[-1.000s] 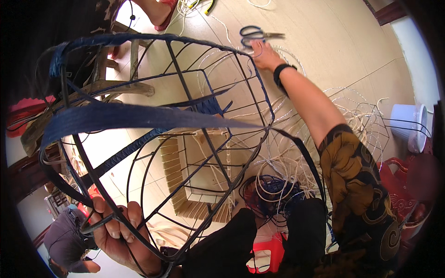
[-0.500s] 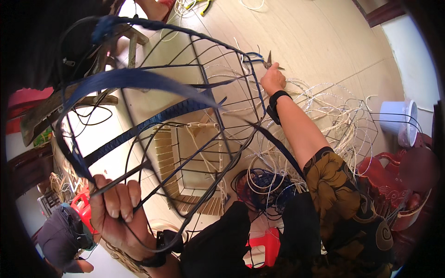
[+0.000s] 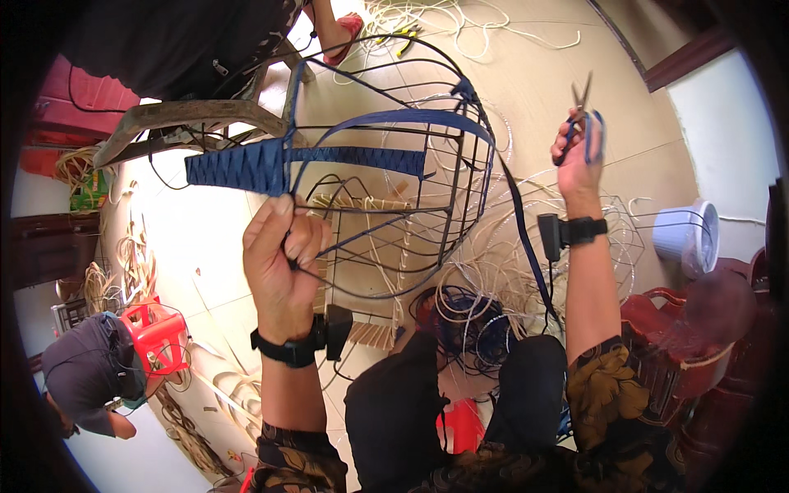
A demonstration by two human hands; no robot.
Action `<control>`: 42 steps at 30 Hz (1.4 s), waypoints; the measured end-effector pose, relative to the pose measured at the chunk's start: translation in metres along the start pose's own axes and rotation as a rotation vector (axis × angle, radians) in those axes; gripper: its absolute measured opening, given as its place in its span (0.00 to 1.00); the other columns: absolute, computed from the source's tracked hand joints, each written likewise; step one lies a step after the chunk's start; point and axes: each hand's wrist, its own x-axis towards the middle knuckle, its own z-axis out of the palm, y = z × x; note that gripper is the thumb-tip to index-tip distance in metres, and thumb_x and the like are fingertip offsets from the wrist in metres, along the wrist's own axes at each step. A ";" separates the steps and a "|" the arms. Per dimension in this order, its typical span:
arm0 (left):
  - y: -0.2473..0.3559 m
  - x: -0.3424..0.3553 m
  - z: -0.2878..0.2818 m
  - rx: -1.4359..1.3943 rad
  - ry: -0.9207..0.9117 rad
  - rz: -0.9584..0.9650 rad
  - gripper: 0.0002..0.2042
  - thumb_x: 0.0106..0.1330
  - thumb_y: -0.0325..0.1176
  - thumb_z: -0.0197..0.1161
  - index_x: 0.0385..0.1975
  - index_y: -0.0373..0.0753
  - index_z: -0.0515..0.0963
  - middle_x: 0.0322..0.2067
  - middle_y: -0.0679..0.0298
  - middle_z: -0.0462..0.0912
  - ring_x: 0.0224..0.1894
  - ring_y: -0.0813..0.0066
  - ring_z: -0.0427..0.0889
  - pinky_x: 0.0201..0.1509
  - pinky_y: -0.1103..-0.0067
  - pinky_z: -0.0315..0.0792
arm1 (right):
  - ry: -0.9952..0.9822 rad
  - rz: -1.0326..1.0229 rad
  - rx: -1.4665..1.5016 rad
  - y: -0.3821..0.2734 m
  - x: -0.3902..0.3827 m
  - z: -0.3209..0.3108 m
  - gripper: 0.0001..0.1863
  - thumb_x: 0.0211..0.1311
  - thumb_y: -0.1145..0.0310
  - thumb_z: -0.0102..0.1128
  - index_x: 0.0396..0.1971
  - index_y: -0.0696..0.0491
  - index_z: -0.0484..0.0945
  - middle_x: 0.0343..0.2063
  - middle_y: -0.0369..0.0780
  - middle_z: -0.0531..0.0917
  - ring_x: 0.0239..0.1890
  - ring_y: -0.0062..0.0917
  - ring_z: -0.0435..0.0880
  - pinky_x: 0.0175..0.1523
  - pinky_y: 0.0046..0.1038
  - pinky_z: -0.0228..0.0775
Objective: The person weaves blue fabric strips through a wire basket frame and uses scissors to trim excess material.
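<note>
White bucket (image 3: 686, 237), red plastic stool (image 3: 158, 335), wooden bench (image 3: 185, 119), loose pale cane strands (image 3: 460, 25) on floor.

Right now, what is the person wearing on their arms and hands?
Both hands are bare, no gloves. The left hand and the right hand each have a black wristband carrying a small black box. Higher up, both arms have short dark sleeves with a yellow-brown flower pattern.

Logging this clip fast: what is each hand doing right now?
Left hand: closed on the black wire basket frame with its blue woven strip.
Right hand: closed on blue-handled scissors, blades up.
</note>
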 end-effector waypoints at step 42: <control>0.071 -0.386 0.166 0.235 -0.512 -0.054 0.13 0.72 0.31 0.59 0.22 0.37 0.70 0.15 0.76 0.61 0.18 0.89 0.54 0.23 0.85 0.46 | -0.174 0.140 -0.658 -0.319 -0.674 -0.010 0.31 0.67 0.40 0.55 0.50 0.57 0.71 0.30 0.34 0.75 0.28 0.17 0.74 0.34 0.20 0.68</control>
